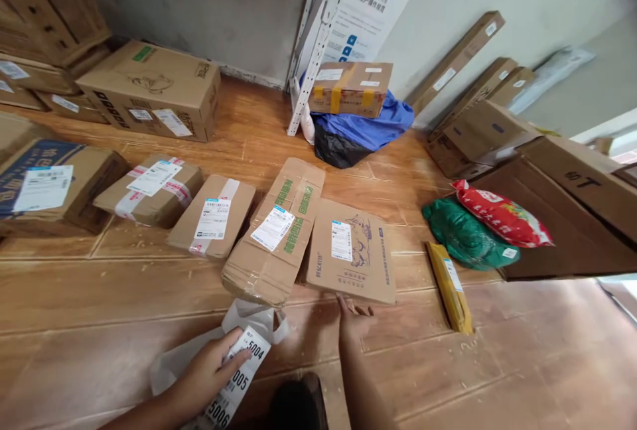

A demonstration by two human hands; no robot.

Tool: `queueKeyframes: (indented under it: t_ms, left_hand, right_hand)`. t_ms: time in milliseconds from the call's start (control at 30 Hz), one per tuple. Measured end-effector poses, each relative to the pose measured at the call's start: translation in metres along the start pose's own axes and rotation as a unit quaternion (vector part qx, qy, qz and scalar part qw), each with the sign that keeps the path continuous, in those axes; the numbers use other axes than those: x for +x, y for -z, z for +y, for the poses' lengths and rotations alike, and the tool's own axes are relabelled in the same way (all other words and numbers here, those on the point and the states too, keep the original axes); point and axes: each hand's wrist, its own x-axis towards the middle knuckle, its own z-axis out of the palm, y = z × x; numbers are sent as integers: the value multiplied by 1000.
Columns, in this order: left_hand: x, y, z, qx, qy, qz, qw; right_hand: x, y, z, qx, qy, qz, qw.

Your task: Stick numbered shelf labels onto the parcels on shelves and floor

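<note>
Pinching a strip of labels (239,382), likely light and limp, in bent fingers, the left hand (213,365) has a flat, probably stiff box (355,265) at its two o'clock, whose six o'clock edge, a sound hold, meets the half-spread, seemingly unclasped right hand (352,325).

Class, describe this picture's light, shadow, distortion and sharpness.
Head view: glare pales the floor at lower right; head view: a soft shadow lies left of the right hand; head view: the large carton at right looks stretched, probably by a wide lens; head view: the label strip in the left hand shows readable large numbers.
</note>
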Motion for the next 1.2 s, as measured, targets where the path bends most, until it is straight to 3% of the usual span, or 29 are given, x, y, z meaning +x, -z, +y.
queueKeyframes:
  t_ms: [133,267,333,367,400,467,500,600,667,867,1067,1200]
  left_hand:
    - [10,-8,-16,-72,-6,79,994]
    - [24,-20,-24,-125,12,108,986]
    - [29,-26,-24,-143,3,101,985]
    - [31,-29,-25,-146,-3,103,984]
    - [32,-31,-25,-145,-7,110,983]
    - [34,-32,-26,-139,-7,139,980]
    - [35,-31,-28,-137,-3,153,979]
    - [34,-24,-33,-135,11,173,976]
    - [33,-17,-36,-134,18,172,976]
    - [34,2,-44,-94,68,203,972]
    - [38,16,-43,-79,91,132,984]
    - [9,27,-39,-47,103,88,990]
  right_hand:
    - [4,8,1,8,21,-31,999]
    - [-47,9,-16,50,87,-148,984]
    - [-87,7,-29,70,154,-290,942]
    - [-106,5,-35,75,197,-387,898]
    - [-123,2,-40,80,216,-443,866]
    - [-150,-5,-46,102,210,-520,822]
    - [-159,-10,-46,124,177,-531,819]
    - [-175,-27,-40,201,53,-520,828]
    - [-182,-37,-36,226,9,-491,841]
    - [-191,-55,-36,236,-15,-458,857]
    - [-194,-63,-38,252,-13,-396,883]
    - [-195,-73,-36,253,-36,-337,906]
